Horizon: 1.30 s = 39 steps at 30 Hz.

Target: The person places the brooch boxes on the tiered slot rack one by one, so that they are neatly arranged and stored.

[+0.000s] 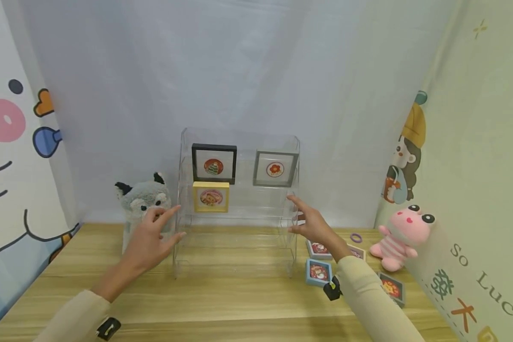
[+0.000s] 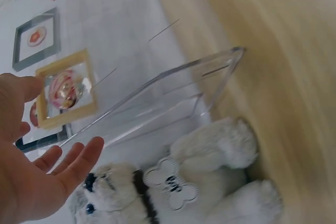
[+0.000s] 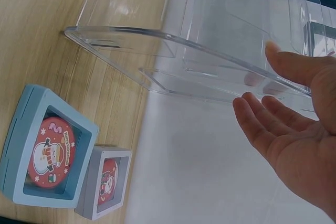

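Observation:
A clear acrylic tiered stand [image 1: 239, 218] stands on the wooden table between my hands. My left hand [image 1: 149, 240] is at its left side, thumb and fingers spread, holding nothing. My right hand [image 1: 314, 225] is at its right side in a similar pose, also holding nothing; whether either hand touches the plastic I cannot tell. Up on the stand are a black display frame [image 1: 214, 164] with a tree badge and a grey display frame [image 1: 275, 168] with a red flower badge. Below the black one sits a yellow display frame [image 1: 211, 197].
A grey-and-white plush dog [image 1: 143, 190] sits behind my left hand. At right lie a blue frame [image 1: 318, 272], a pale frame [image 1: 319, 249], a beige frame [image 1: 359, 251], a dark frame [image 1: 392, 288], a purple ring [image 1: 356, 238] and a pink plush frog [image 1: 399, 237].

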### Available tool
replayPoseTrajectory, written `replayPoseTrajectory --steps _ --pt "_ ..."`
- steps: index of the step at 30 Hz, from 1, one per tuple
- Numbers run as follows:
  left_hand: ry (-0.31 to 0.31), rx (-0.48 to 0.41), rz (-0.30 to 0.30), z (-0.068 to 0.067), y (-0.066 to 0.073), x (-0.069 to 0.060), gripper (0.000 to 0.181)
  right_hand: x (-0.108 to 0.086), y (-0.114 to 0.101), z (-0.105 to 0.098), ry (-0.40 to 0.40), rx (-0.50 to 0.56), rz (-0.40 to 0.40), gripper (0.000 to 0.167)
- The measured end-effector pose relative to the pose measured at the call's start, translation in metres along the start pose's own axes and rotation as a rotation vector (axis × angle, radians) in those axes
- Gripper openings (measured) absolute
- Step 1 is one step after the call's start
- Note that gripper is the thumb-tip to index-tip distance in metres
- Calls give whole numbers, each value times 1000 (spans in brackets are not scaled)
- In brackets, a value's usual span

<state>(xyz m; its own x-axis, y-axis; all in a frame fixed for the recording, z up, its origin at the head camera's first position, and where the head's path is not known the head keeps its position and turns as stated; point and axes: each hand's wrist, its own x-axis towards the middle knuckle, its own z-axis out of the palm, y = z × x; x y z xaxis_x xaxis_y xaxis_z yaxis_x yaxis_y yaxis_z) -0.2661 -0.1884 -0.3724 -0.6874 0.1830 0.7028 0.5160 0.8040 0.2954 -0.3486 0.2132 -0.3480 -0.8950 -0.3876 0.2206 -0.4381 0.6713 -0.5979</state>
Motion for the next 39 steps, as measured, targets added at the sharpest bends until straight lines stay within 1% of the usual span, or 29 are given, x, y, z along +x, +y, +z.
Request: replayPoseTrajectory --steps 3,6,9,16,18,20,22,26,28,31,33,39 --pt "-47 9 -51 10 0 -12 70 -1 2 1 0 0 9 87" --pt "-98 -3 -94 18 1 -19 74 -2 4 1 -1 6 16 87" --pt "-148 -7 -130 24 0 -24 78 -2 5 2 1 13 17 87" --pt "-284 -49 -244 34 0 -31 85 -4 4 2 -3 36 41 88" --pt "-308 -59 -256 37 -1 -33 86 -6 4 3 -5 44 49 88" --pt "-314 -63 -257 41 -3 -35 86 -7 5 3 -8 41 47 87" --pt "-302 -62 -249 45 -6 -37 86 -8 5 3 -9 38 50 87" --pt "-257 -49 -226 51 -9 -39 85 -7 5 2 -9 24 39 86" --pt "-228 -48 -213 53 -10 -40 85 -6 5 1 -10 12 28 86" --pt "-201 -44 -200 54 -12 -41 86 -3 3 -1 -27 4 22 87" --pt "-191 -42 -195 54 -14 -42 86 -1 1 -2 -39 3 21 87" --pt "-195 -46 -189 56 -17 -42 86 2 1 -6 -57 5 29 88"
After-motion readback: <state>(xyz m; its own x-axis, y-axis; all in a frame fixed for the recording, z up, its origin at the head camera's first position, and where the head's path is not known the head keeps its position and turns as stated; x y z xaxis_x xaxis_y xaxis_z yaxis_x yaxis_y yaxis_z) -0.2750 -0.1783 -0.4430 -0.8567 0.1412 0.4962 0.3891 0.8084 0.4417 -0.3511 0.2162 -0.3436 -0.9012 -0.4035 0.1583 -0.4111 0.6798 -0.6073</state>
